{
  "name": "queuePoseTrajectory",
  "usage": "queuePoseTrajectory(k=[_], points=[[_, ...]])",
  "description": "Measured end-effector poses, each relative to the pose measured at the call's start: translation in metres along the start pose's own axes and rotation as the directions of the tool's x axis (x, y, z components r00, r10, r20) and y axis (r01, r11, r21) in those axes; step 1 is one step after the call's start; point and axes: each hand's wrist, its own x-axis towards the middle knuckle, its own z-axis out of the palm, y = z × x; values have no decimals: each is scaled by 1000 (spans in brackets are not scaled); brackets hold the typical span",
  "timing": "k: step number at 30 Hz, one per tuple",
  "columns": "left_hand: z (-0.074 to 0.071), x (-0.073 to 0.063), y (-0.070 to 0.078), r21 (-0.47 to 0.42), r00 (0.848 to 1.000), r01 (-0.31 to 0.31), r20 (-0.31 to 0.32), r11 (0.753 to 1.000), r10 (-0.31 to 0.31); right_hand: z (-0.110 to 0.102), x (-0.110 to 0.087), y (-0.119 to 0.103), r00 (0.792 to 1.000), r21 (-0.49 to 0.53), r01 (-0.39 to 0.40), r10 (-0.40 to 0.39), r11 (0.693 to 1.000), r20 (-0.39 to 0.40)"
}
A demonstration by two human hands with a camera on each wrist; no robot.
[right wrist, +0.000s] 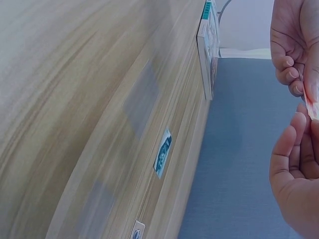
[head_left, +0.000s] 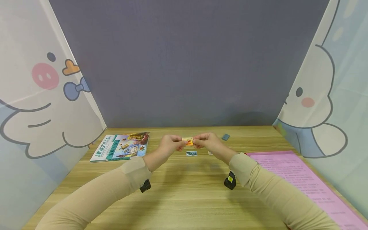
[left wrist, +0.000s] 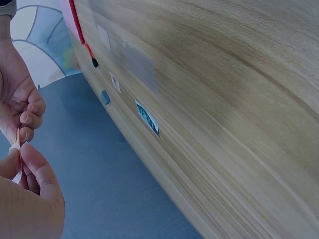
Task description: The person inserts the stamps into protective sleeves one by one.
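Out over the far middle of the table, both hands hold a small orange-and-yellow printed paper piece (head_left: 188, 141) between them. My left hand (head_left: 169, 145) pinches its left edge between thumb and fingers; my right hand (head_left: 209, 143) pinches the right edge. Seen edge-on in the left wrist view, the paper (left wrist: 18, 142) is thin and slightly bent. Just below the hands, a small teal-and-white picture piece (head_left: 191, 153) lies flat on the wooden table (head_left: 184, 201). A small pale printed piece (left wrist: 115, 82) lies to its right, partly covered by my right arm in the head view.
A colourful book (head_left: 123, 146) lies at the back left. Behind my right hand is a small blue-grey block (head_left: 225, 137). A pink printed sheet with a red edge (head_left: 302, 182) covers the right side. Faint pale rectangular patches (left wrist: 140, 65) show on the tabletop. A grey panel (head_left: 189, 64) stands behind.
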Motion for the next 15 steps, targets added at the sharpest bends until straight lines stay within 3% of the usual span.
queuePoseTrajectory(k=[15], points=[[1, 0, 0, -10, 1000, 3, 6, 1000, -3, -2, 0, -1, 999, 6, 18, -18, 1000, 35]])
